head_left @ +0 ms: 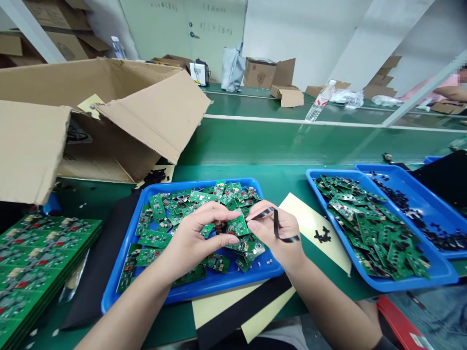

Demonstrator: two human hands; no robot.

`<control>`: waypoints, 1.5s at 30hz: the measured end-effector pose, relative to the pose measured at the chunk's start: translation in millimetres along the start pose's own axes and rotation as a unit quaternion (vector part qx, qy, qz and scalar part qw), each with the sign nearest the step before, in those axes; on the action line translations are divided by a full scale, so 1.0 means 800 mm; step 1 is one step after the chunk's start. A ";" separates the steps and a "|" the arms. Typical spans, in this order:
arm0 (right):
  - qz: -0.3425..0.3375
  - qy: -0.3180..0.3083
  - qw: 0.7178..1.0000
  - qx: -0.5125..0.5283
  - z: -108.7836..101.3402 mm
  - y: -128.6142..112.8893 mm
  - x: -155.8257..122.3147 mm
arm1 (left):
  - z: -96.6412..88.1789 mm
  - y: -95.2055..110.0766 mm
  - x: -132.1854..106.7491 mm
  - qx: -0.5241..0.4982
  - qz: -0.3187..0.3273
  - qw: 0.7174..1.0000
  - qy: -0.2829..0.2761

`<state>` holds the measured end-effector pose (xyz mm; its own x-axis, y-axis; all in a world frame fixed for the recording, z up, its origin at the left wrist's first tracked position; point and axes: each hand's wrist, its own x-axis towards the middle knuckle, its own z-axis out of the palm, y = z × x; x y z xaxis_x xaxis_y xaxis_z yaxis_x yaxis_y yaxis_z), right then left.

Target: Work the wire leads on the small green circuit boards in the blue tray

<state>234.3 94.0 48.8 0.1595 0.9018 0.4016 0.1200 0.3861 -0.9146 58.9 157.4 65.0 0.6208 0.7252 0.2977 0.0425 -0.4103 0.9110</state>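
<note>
My left hand (199,233) is closed around a small green circuit board (237,225), held over a blue tray (182,294) piled with several more green boards. My right hand (279,231) pinches a thin black strip (279,229) that loops over its fingers, its fingertips touching the edge of the held board. Both hands meet above the middle of the tray.
A second blue tray (416,284) of boards and a third (419,187) with small black parts lie right. Yellow backing sheet (310,221) with black pieces lies between trays. Stacked green panels (36,257) sit left, an open cardboard box (109,112) behind. A person sits far right.
</note>
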 end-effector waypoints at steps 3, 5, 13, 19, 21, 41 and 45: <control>0.034 0.007 0.998 0.061 0.002 0.005 0.000 | 0.002 -0.001 -0.001 0.045 0.057 0.997 0.027; 0.053 0.008 0.994 0.092 0.004 0.007 0.000 | 0.005 -0.002 -0.002 0.069 0.081 0.994 0.036; 0.064 -0.006 0.986 0.153 0.003 0.013 0.001 | 0.012 -0.003 -0.003 0.146 0.138 0.976 0.081; 0.013 -0.018 0.993 0.112 0.000 0.016 0.002 | 0.018 -0.007 -0.004 0.155 0.172 0.968 0.097; -0.003 -0.019 0.994 0.103 0.000 0.017 0.002 | 0.018 -0.008 -0.004 0.147 0.183 0.968 0.089; -0.017 -0.027 0.998 -0.051 -0.027 0.025 0.018 | 0.000 -0.011 0.000 0.249 0.198 0.928 0.193; 0.001 0.161 0.986 0.030 -0.054 0.035 0.036 | -0.002 -0.005 0.002 0.294 0.266 0.894 0.210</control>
<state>284.4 122.5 37.0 0.4643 0.7981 0.3839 0.0615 0.4033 -0.9130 58.6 160.6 62.4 0.3326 0.4343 0.8371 0.3099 -0.8887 0.3379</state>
